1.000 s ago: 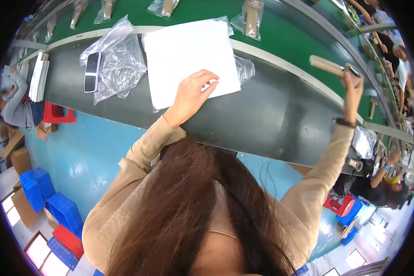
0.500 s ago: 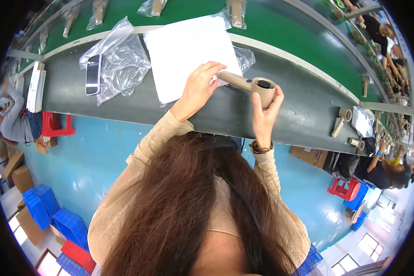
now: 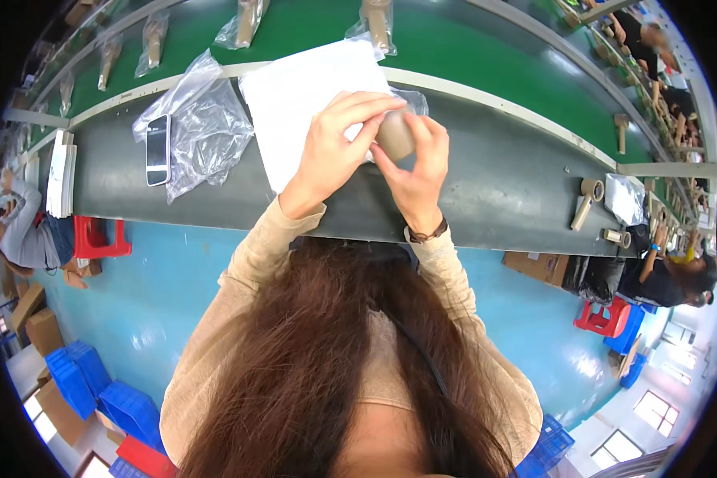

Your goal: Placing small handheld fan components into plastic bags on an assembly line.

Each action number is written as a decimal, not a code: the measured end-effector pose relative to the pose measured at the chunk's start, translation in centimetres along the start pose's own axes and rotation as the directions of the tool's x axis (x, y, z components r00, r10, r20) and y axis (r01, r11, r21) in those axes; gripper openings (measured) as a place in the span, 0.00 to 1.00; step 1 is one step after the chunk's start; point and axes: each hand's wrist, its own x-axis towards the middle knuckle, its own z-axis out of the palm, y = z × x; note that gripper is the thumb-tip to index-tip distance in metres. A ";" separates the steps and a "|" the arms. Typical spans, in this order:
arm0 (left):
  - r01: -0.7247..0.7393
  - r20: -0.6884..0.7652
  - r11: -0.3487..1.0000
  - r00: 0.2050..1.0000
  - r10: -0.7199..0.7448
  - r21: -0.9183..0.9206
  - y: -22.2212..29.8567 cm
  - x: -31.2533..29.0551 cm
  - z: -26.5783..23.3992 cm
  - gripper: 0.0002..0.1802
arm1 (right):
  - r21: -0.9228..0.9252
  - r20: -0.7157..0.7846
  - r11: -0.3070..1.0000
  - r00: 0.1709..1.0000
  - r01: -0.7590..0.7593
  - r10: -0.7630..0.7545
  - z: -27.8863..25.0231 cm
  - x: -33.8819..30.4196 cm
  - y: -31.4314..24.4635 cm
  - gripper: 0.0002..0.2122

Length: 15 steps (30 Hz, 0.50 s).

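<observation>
A tan hair dryer (image 3: 396,137) is between my two hands over the near edge of the white sheets. Its rounded head shows, while my fingers hide its handle. My right hand (image 3: 419,167) is closed around the head from the right, thumb in front and fingers over the far side. My left hand (image 3: 334,147) comes in from the left, its fingers bent together against the dryer's side. A stack of white plastic sheets or bags (image 3: 295,95) lies under and beyond my left hand.
Clear plastic bags (image 3: 211,131) and a phone (image 3: 158,151) lie left on the dark worktop (image 3: 502,183). More tan dryers (image 3: 584,203) rest at the right. Behind a pale rail, bagged dryers (image 3: 378,28) stand on the green belt (image 3: 470,48). Other people sit at both sides.
The hair dryer has been turned so its handle no longer shows sideways. My right hand has moved left, close to my left hand. The whole view has shifted slightly.
</observation>
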 end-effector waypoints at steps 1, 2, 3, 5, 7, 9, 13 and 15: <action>-0.050 0.026 0.993 0.999 0.047 0.107 0.6 0.4 -0.4 0.15 | -0.084 0.105 0.996 0.994 0.005 0.004 -0.3 1.0 -0.7 0.27; -0.116 0.057 0.975 0.993 0.107 0.191 0.8 1.0 -0.3 0.16 | -0.190 0.199 0.981 0.980 0.025 0.013 -0.7 1.8 -0.9 0.27; -0.168 0.077 0.952 0.985 0.154 0.255 0.4 0.9 -0.6 0.17 | -0.161 0.208 0.986 0.978 0.051 -0.017 -0.3 2.5 -0.9 0.24; -0.179 0.076 0.933 0.984 0.163 0.312 -0.2 1.0 -1.0 0.20 | -0.201 0.267 0.969 0.960 0.143 -0.087 1.0 3.0 0.4 0.23; -0.170 0.051 0.872 0.985 0.165 0.460 -0.8 1.3 -2.2 0.24 | -0.360 0.509 0.916 0.860 0.175 0.036 0.7 5.2 0.0 0.31; -0.164 0.032 0.825 0.984 0.175 0.540 -1.6 2.1 -2.4 0.19 | -0.350 0.543 0.880 0.835 0.320 -0.088 0.2 7.0 1.1 0.30; -0.150 -0.016 0.777 0.979 0.202 0.611 -3.2 3.8 -2.8 0.17 | -0.315 0.761 0.834 0.646 0.452 -0.063 0.2 11.2 2.7 0.23; -0.148 -0.027 0.781 0.978 0.207 0.607 -4.1 4.7 -3.2 0.16 | -0.160 0.807 0.890 0.575 0.428 -0.131 0.3 13.2 3.7 0.21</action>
